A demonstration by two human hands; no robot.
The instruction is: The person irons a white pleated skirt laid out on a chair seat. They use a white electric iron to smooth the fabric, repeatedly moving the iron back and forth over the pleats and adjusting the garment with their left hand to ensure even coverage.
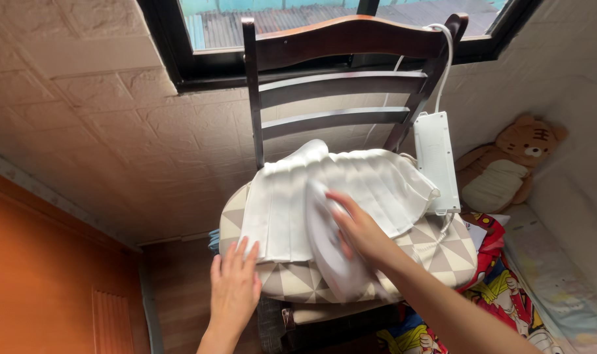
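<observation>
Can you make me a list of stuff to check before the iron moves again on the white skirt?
1. Right hand on the white iron: ok, it lies over the top.
2. Left hand flat on the hem of the white pleated skirt: ok, apart from the iron.
3. Skirt lying on the chair cushion: ok, though its right edge looks bunched.
4. White power strip hangs against the chair by its cord: not ok, it looks loosely placed.
5. Iron's cord clear of the skirt: cannot tell.
6. Iron hot: cannot tell.
</observation>
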